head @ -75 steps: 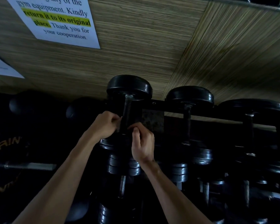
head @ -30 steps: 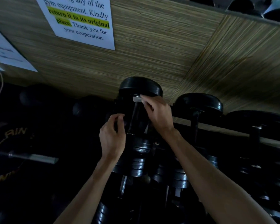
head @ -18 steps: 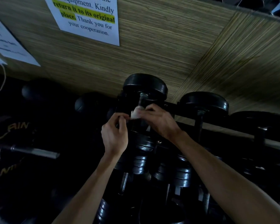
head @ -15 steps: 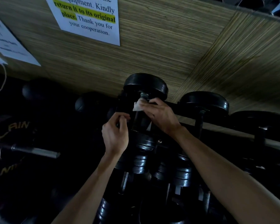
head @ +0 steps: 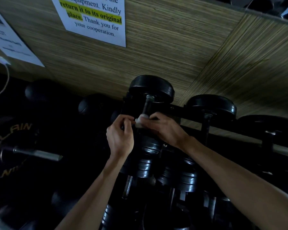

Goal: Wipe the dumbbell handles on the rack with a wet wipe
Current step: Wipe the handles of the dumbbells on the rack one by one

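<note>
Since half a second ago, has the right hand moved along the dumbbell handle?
Yes. The right hand with the wet wipe has slid down the handle, away from the top weight head, toward the lower plates.

A white paper notice [head: 96,19] is stuck on the wood-grain wall [head: 173,47] above the dumbbell rack. Its top is cut off by the frame edge; the legible lines read "equipment. Kindly", "return it to its original place." — this part marked in yellow highlighter — then "Thank you for your cooperation."

A second sheet [head: 8,40] hangs further left on the same wall, but its print is too blurred to read.

On a dark weight plate [head: 12,146] at the left edge, gold letters show only in part — "LAIN" above, "NI" lower down.
</note>
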Demonstrator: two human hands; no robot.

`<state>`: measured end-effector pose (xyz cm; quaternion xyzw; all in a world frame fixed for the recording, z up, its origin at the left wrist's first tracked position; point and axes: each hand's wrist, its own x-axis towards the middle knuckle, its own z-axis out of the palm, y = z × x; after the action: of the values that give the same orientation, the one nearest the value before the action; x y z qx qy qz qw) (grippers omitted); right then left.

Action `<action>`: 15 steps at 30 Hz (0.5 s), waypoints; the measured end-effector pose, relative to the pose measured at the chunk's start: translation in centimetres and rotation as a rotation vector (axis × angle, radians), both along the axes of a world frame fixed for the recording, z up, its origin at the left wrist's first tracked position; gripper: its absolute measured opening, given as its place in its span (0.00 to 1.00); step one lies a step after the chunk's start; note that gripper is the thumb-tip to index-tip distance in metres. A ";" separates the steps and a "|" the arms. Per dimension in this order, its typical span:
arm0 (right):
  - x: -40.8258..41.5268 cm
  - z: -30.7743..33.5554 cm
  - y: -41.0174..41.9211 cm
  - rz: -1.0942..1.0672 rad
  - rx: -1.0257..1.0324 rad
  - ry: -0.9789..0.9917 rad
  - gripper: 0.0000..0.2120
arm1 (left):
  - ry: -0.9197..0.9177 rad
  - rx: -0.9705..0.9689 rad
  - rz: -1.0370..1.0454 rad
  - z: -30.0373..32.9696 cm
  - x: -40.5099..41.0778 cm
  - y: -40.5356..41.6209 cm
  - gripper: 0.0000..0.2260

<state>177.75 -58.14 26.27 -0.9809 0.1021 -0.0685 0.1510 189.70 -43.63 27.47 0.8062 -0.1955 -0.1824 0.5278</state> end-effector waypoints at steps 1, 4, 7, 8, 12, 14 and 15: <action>-0.2 0.4 0.5 0.060 0.004 -0.009 0.20 | -0.001 -0.001 0.004 0.0 0.0 0.0 0.12; 0.3 1.2 -0.1 0.031 0.084 -0.119 0.20 | -0.015 0.008 0.005 0.0 0.0 0.0 0.12; 2.1 0.6 -1.2 -0.106 0.016 -0.254 0.15 | -0.042 0.021 0.005 0.2 0.0 -0.1 0.12; 2.3 0.0 -1.2 -0.117 -0.009 -0.265 0.14 | -0.044 0.018 0.009 0.2 0.0 -0.1 0.12; 0.5 -0.6 0.7 -0.117 0.119 -0.097 0.19 | -0.037 0.011 0.038 0.0 0.0 -0.1 0.12; 0.6 -0.7 0.6 -0.089 0.066 -0.111 0.18 | -0.036 0.007 0.035 0.0 -0.1 -0.1 0.12; 1.0 -0.3 0.4 -0.103 0.079 -0.122 0.15 | -0.036 0.004 0.030 0.0 -0.1 -0.1 0.11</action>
<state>178.74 -57.79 26.01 -0.9616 0.1455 -0.1319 0.1916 189.63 -43.71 27.50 0.8131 -0.1927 -0.1604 0.5253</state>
